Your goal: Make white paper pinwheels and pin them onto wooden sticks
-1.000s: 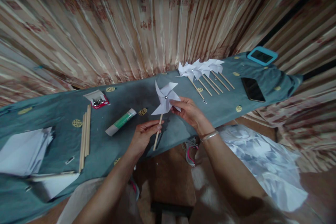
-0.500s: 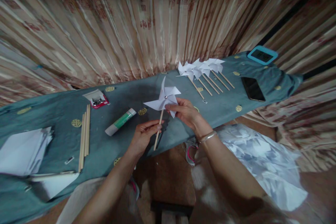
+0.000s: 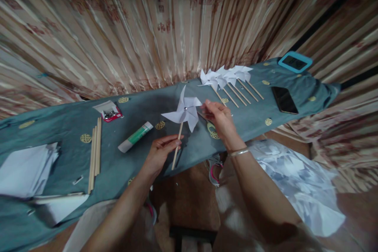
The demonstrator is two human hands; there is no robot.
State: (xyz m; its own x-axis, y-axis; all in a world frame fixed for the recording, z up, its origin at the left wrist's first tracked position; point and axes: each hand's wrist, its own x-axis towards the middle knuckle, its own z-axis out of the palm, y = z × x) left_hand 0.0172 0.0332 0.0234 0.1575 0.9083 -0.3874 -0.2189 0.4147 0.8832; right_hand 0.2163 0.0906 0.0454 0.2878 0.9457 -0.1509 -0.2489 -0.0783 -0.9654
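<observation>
1. Pinched between thumb and fingers, the left hand grips the wooden stick of a white paper pinwheel. It holds the stick about halfway down, and the lower end pokes out past the table's near edge.
2. Under the right forearm, off the table, a heap of white paper scraps lies on the floor.
3. The pinwheel is raised above the middle of the table, which is covered in a teal cloth. The stick leans slightly to the right and the blades face the camera.
4. The right hand, with a bangle at its wrist, reaches up to the pinwheel's right blade. Its fingertips are at the blade's edge, but I cannot tell whether they pinch it or only touch it.
5. On the near left of the table is a stack of white paper. Just to its right lies a bundle of bare sticks, side by side.
6. Farther in, a glue stick lies on its side to the left of the held pinwheel. An opened packet sits beyond the sticks.
7. Toward the far right, a row of finished pinwheels lies flat. A dark phone is to their right, and a blue-framed device sits at the far corner.
8. Behind everything hangs a striped curtain.
</observation>
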